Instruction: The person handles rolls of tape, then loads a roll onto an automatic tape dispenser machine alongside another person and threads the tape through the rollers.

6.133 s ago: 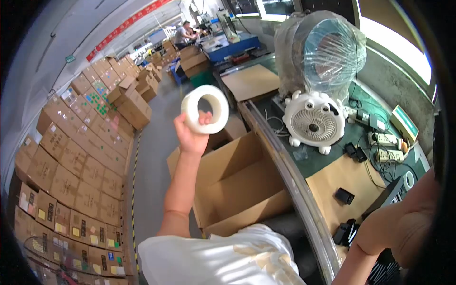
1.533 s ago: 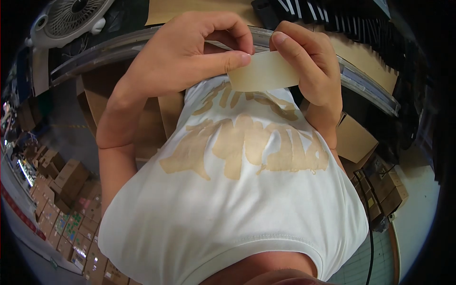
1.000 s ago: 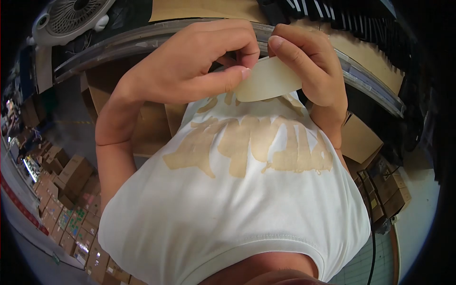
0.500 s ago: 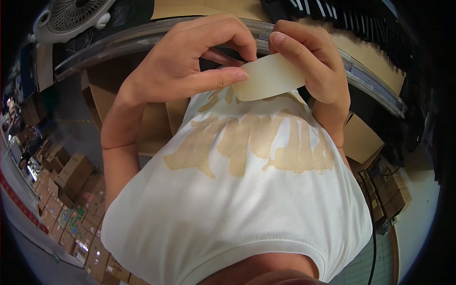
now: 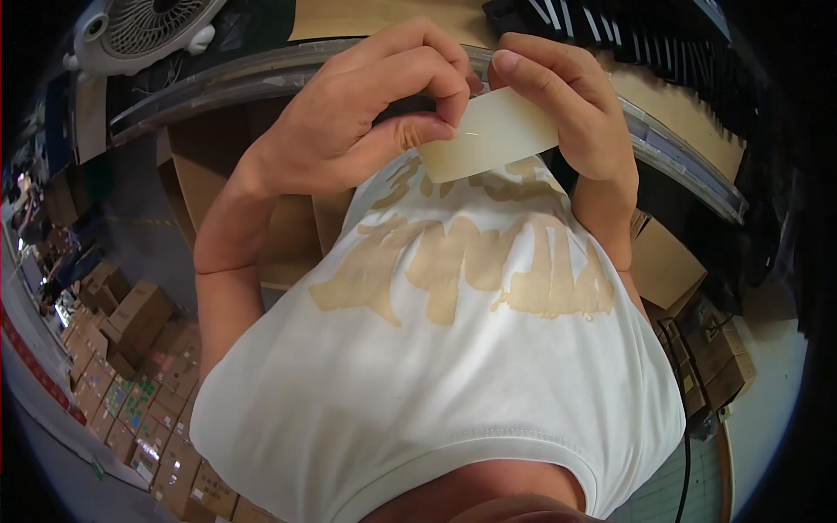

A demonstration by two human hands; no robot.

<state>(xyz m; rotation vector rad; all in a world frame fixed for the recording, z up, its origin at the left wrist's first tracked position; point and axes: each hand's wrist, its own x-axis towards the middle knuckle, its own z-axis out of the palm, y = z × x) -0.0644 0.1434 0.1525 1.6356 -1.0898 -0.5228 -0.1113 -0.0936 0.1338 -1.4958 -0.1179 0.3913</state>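
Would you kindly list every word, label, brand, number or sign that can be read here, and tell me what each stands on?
No text reads clearly enough to quote.
White shirt: large tan lettering-like print, broken by folds, not legible.
Red banner at far left: any wording is too blurred.
Stacked boxes at lower left: markings too small.
Roll of tape: no writing visible.
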